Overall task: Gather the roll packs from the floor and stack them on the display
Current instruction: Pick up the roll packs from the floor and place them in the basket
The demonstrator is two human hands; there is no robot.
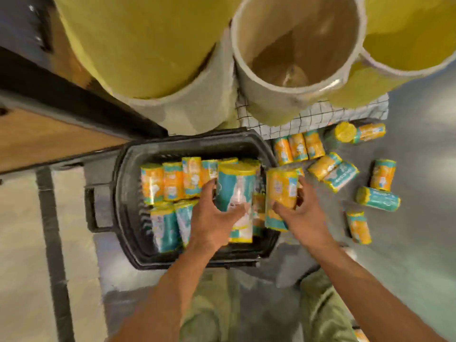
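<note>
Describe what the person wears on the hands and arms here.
Left hand and right hand are ungloved, with no rings, watch or bracelets visible. Both forearms are bare as far as the frame shows; no sleeve is in view.

Yellow-and-teal roll packs [172, 183] fill the black basket [121, 198]; others lie scattered beside it.
</note>
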